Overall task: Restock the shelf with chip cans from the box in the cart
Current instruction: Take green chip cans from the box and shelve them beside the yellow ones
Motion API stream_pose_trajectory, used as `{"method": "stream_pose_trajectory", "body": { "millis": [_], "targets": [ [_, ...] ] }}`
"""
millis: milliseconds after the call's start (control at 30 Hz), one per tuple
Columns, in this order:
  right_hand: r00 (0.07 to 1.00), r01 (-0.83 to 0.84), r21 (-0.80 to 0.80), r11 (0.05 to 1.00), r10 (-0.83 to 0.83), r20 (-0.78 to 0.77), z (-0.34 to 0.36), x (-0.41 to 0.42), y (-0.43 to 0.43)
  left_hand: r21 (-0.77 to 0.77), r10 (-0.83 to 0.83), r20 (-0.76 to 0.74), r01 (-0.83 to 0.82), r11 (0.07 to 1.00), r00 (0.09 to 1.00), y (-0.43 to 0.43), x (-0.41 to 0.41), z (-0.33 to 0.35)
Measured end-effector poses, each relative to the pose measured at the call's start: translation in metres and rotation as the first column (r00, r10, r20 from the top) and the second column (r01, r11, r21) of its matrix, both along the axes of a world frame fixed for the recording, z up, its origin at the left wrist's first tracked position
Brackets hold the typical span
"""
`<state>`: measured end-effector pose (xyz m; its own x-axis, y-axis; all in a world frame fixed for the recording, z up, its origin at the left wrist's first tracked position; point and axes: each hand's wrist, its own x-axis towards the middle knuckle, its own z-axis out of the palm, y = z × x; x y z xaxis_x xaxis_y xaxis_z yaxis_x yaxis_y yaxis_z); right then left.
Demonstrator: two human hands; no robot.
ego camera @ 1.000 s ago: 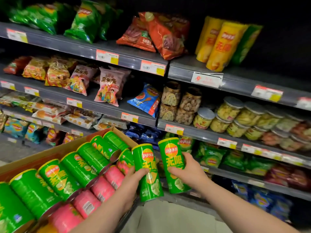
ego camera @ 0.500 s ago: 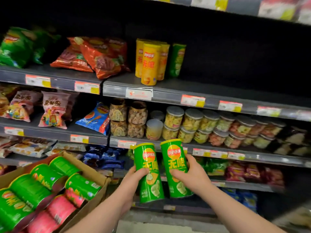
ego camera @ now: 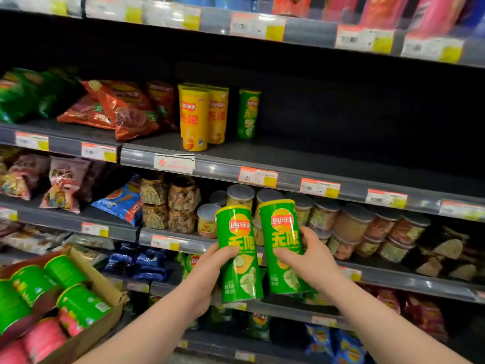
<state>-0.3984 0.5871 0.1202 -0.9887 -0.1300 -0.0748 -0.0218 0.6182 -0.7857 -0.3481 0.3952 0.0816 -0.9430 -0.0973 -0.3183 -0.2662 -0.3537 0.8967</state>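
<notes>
The left hand is wrapped round the left can and the right hand round the right can. Both cans are upright, almost touching, in front of the jars and below the half-bare shelf. Raised together, they could clip the shelf lip or knock over the yellow cans and the lone green can.

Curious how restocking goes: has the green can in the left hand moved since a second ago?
Yes. The can went up and right, away from the box, now overlapping the jars.
</notes>
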Motion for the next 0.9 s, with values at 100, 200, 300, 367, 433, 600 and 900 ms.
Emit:
{"method": "stream_pose_trajectory", "body": {
  "millis": [100,200,300,367,433,600,900],
  "targets": [
    [1.000,-0.006,-0.037,0.999,0.005,-0.017,0.007,-0.013,0.006,-0.020,0.013,-0.022,-0.014,1.000,1.000,0.006,-0.006,0.012],
    [0.999,-0.012,-0.073,0.997,0.008,-0.044,0.015,-0.025,0.005,-0.024,0.014,-0.047,-0.015,1.000,0.999,0.005,-0.016,0.022],
    [0.997,-0.009,-0.108,0.994,0.001,-0.076,0.028,-0.039,0.003,-0.010,0.027,-0.082,-0.028,1.000,0.996,0.003,-0.033,0.033],
    [0.995,0.001,-0.127,0.992,-0.013,-0.100,0.037,-0.049,0.003,-0.022,0.026,-0.102,-0.028,0.999,0.994,0.000,-0.047,0.040],
    [0.991,0.020,-0.135,0.991,-0.037,-0.126,0.047,-0.059,0.002,-0.022,0.007,-0.127,-0.010,1.000,0.992,-0.003,-0.061,0.048],
    [0.978,0.045,-0.147,0.988,-0.074,-0.198,0.075,-0.092,-0.007,-0.030,-0.032,-0.196,0.026,0.999,0.980,-0.016,-0.098,0.071],
    [0.951,0.062,-0.220,0.974,-0.125,-0.284,0.111,-0.161,-0.052,-0.027,-0.038,-0.308,0.031,0.999,0.951,-0.068,-0.176,0.110]
  ]
}}
